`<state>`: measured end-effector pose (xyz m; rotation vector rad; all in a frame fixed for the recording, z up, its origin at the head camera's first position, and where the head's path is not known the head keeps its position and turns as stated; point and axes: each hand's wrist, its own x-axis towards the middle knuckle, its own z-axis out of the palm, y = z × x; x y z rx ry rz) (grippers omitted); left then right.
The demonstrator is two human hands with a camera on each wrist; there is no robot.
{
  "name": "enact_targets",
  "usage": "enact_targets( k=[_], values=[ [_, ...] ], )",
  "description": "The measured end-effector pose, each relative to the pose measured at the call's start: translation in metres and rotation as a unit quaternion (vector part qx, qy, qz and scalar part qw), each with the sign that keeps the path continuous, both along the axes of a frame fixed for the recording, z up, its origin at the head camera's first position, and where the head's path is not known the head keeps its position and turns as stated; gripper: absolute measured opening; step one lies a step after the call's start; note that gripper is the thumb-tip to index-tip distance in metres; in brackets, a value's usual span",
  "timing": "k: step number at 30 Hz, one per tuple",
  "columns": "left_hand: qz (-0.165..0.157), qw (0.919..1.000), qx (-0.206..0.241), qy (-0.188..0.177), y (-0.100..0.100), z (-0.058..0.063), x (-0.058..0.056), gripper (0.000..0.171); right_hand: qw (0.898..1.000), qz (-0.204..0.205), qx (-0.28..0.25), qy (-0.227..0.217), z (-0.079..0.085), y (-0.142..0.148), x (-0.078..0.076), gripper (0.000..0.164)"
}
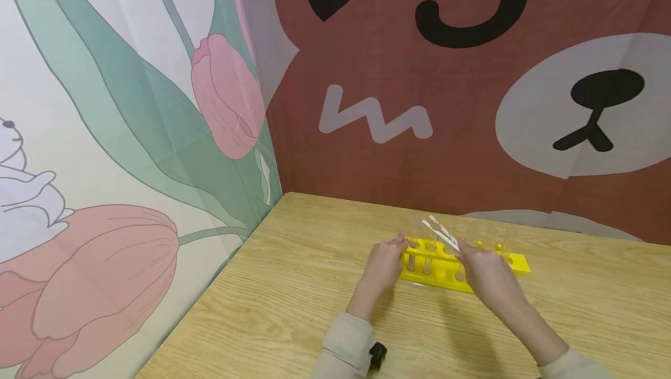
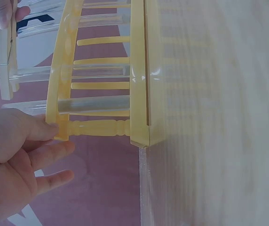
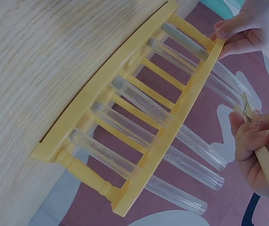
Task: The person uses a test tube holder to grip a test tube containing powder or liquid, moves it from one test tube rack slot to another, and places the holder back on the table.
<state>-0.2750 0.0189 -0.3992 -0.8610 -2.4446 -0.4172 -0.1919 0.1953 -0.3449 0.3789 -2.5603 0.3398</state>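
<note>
A yellow test tube rack (image 1: 442, 280) stands on the table with several clear test tubes (image 3: 191, 146) upright in it. My left hand (image 1: 385, 259) pinches the left end of the rack's upper bar between thumb and fingers; the other fingers extend below it. My right hand (image 1: 490, 277) grips a wooden test tube clamp (image 1: 441, 234). The clamp's tips lie at the upper part of the second tube (image 2: 33, 74) from the left; I cannot tell whether they squeeze it. The leftmost tube (image 3: 186, 41) has a greyish content or tint.
The rack rests on a light wood-grain table (image 1: 293, 262). Behind it hangs a brown cloth (image 1: 367, 175) printed with a bear face, and a tulip-print cloth (image 1: 126, 152) hangs at the left. A small black device (image 1: 377, 354) sits at the left wrist.
</note>
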Motion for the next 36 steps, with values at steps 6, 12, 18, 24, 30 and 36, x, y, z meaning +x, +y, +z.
enact_targets(
  k=[6,12,18,24,30,36],
  values=[
    [-0.002,0.9999,0.004,-0.01,0.0004,0.0004,0.0001,0.028,1.0,0.005,0.001,0.008,0.0008,0.0002,0.0001,0.029],
    [-0.001,0.9999,-0.001,-0.014,0.0006,0.0009,0.0002,0.027,0.999,0.009,0.003,0.037,0.0013,0.0008,0.0011,0.03],
    [0.0,0.9999,0.0,-0.017,0.0005,0.0008,0.0,0.028,0.999,0.009,0.0,0.053,0.0015,0.0011,0.0016,0.032],
    [-0.002,0.9999,-0.005,-0.012,0.0008,0.0014,0.0005,0.028,0.998,0.008,0.0,0.069,-0.0001,0.0014,0.0011,0.032],
    [-0.004,0.9999,0.002,-0.012,0.0003,0.0012,0.0007,0.027,0.996,0.015,-0.005,0.09,-0.0018,0.0023,0.0,0.033],
    [-0.005,1.0,0.004,-0.006,0.0002,0.0013,0.0009,0.026,0.994,0.021,-0.007,0.104,-0.0022,0.0032,-0.0004,0.034]
  ],
)
